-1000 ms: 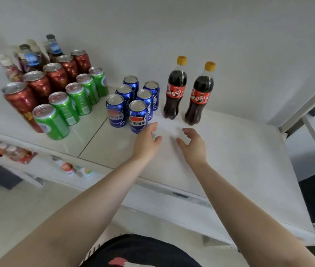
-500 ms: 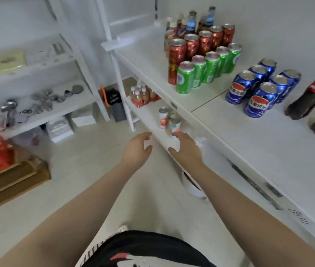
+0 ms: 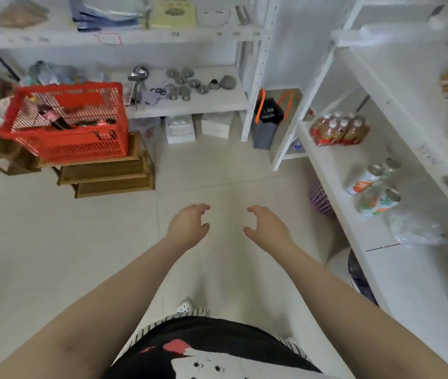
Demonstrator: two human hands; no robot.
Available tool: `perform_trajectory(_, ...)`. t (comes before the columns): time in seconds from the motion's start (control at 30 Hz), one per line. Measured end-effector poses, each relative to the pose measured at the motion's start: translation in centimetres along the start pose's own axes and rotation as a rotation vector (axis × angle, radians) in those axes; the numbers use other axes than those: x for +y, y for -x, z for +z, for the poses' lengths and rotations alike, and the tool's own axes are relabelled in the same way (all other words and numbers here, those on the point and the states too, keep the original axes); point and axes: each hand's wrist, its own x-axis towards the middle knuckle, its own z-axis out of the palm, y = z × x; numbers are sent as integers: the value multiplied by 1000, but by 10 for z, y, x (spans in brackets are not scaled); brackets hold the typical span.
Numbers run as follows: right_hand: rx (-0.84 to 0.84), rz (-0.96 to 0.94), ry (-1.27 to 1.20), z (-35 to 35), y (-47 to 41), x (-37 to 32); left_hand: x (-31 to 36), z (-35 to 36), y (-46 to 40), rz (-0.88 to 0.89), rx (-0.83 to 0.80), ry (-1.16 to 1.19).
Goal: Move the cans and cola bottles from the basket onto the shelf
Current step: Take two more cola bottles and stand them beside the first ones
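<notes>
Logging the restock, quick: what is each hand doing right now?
Left hand: open, fingers curled, holding nothing.
Right hand: open, fingers curled, holding nothing.

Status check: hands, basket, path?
Left hand and right hand both open, empty, over bare floor. Red basket ahead-left on stacked wooden crates, a cola bottle lying inside. Floor between looks unobstructed.
</notes>
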Motion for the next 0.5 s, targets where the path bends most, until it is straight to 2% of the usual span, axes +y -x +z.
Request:
perform_trajectory(0.2, -115, -124, 27, 35, -59, -109, -97, -48, -14, -199, -26, 99)
perform_trajectory(0.5, -253, -268, 97, 56, -175, -205, -178, -106, -70, -367, 57, 231)
